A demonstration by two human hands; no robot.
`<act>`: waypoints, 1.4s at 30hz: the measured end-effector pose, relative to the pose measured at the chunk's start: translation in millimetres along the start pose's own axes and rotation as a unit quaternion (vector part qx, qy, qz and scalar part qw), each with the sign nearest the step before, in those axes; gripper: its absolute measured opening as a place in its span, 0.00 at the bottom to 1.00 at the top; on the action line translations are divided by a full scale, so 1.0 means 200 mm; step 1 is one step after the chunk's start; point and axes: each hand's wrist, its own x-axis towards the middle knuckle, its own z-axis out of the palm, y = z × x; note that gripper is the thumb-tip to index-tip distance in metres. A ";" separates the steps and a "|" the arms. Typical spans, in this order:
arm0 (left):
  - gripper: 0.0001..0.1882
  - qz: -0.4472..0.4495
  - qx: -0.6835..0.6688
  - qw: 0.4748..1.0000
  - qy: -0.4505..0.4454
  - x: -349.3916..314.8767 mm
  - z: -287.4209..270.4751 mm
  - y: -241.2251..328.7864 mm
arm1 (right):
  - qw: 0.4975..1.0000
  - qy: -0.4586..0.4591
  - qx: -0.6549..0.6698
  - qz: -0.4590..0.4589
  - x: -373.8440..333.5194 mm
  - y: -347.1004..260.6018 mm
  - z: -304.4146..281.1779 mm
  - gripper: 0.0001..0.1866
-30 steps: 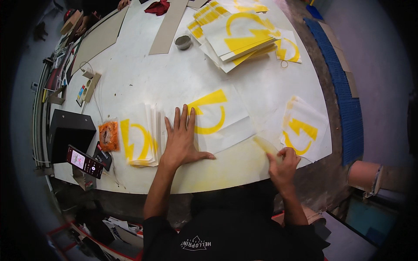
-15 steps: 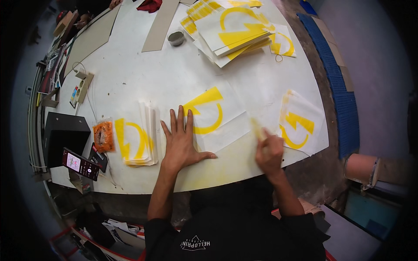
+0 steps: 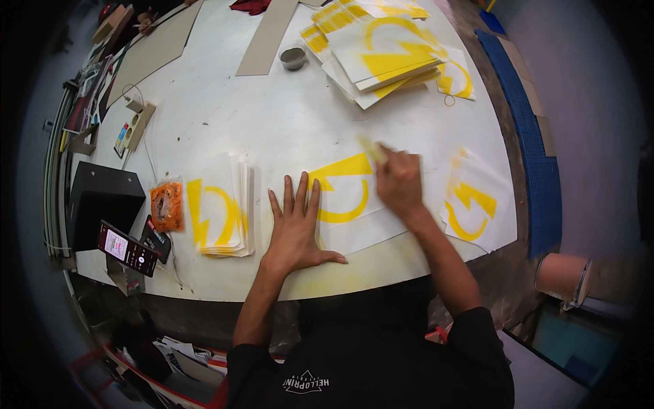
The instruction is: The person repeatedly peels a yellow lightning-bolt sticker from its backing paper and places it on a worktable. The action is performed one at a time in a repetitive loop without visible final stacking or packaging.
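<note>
- One lit phone [image 3: 127, 249] leans at the left of the counter [image 3: 218, 129], on the near side of a black box [image 3: 102, 198] and near an orange packet [image 3: 167, 206].
- Next along, a stack of white sheets [image 3: 221, 218] with yellow marks lies undisturbed since the earlier frames.
- Near the middle, the left hand [image 3: 296, 221] rests flat and open, fingers spread and thumb out, over the left side of a single white sheet [image 3: 347, 204]; its pose is unchanged from a second ago.
- At that sheet's upper right, the right hand [image 3: 400, 180] is closed around a blurred yellowish strip [image 3: 371, 148]. Half a second earlier it was lower, to the right of the sheet; whether the strip touches the sheet cannot be told.
- Beyond, toward the far side, sits a tall pile of yellow-marked sheets [image 3: 395, 51].
- Far right, more marked sheets [image 3: 477, 198] lie near the counter's edge, where they were before.
</note>
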 end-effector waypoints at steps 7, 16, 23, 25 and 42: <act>0.72 0.049 -0.030 0.997 0.050 0.00 -0.11 -0.06 | 0.998 0.003 -0.064 0.005 -0.04 0.06 -0.24 0.31; 0.20 0.101 0.004 0.957 0.273 -0.10 0.18 0.08 | 0.979 -0.144 0.064 -0.128 -0.33 -0.05 -0.27 0.20; 0.19 0.114 0.005 0.950 0.292 -0.16 0.27 0.09 | 0.976 -0.096 0.031 -0.195 -0.44 -0.05 -0.28 0.19; 0.21 0.104 0.001 0.957 0.271 -0.20 0.26 0.12 | 0.975 -0.125 0.037 -0.178 -0.47 -0.08 -0.32 0.19; 0.21 0.110 -0.003 0.967 0.230 -0.27 0.32 0.10 | 0.977 -0.159 -0.012 -0.139 -0.58 -0.13 -0.35 0.23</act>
